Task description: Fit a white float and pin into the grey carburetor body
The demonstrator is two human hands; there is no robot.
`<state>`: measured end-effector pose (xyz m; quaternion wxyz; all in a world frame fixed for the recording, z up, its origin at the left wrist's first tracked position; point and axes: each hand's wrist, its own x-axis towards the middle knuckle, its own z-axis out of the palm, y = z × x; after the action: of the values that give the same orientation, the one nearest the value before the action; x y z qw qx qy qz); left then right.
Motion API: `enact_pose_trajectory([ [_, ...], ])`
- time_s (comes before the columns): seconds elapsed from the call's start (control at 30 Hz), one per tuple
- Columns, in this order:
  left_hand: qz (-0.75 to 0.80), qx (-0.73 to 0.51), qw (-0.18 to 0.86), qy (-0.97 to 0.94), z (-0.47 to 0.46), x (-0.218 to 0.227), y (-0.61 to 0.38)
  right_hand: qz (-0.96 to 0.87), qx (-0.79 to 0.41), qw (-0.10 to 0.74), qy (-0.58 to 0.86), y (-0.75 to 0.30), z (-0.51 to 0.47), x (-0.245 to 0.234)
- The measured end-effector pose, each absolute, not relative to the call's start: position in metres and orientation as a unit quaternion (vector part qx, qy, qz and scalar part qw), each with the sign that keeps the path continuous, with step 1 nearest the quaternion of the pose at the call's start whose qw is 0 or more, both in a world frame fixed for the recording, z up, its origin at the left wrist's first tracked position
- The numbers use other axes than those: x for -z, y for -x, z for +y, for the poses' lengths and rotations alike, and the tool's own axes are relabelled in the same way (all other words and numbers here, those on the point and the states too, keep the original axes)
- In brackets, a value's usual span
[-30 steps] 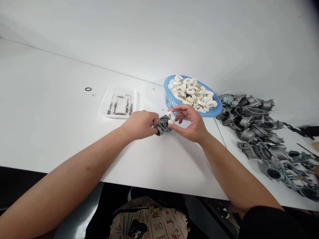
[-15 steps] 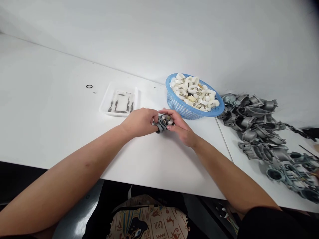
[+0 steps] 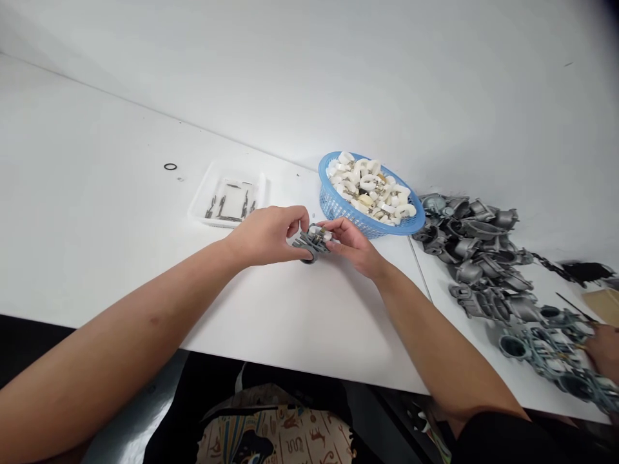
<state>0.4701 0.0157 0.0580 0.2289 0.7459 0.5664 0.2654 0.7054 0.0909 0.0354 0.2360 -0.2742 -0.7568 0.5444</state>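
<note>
A grey metal carburetor body [image 3: 312,243] with a white part on its upper side is held between my hands, just above the table. My left hand [image 3: 271,237] grips its left end, the thumb at the round opening and the curled fingers over the top. On its right side, the fingers and thumb of my right hand [image 3: 355,248] close around it, near the white part. Fingertips cover some of the body. Behind it stands a blue basket [image 3: 333,205] heaped with white ring-shaped floats [image 3: 372,183].
A clear tray [image 3: 196,207] with thin metal pieces lies left of the basket. Farther left is a black ring [image 3: 169,167]. Many grey carburetor bodies [image 3: 474,248] are piled on the right. Another person's hand [image 3: 604,351] reaches in at the right edge.
The carburetor body has turned in my hands, and my left fingers have lifted and spread farther from the thumb. Another person's hand has come more into view at the right.
</note>
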Motion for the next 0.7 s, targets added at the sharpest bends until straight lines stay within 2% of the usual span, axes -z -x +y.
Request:
enact_pose_trajectory([
  [0.23, 0.487, -0.291, 0.190, -0.801, 0.021, -0.045, -0.473, -0.744, -0.563, 0.245, 0.263, -0.704, 0.090, -0.038],
  [0.53, 0.480, -0.339, 0.261, -0.766, 0.020, -0.040, -0.476, -0.743, -0.551, 0.200, 0.323, -0.712, 0.084, -0.057],
  [0.7, 0.495, -0.332, 0.328, -0.733, 0.022, -0.039, -0.478, -0.741, -0.538, 0.208, 0.343, -0.715, 0.080, -0.066],
])
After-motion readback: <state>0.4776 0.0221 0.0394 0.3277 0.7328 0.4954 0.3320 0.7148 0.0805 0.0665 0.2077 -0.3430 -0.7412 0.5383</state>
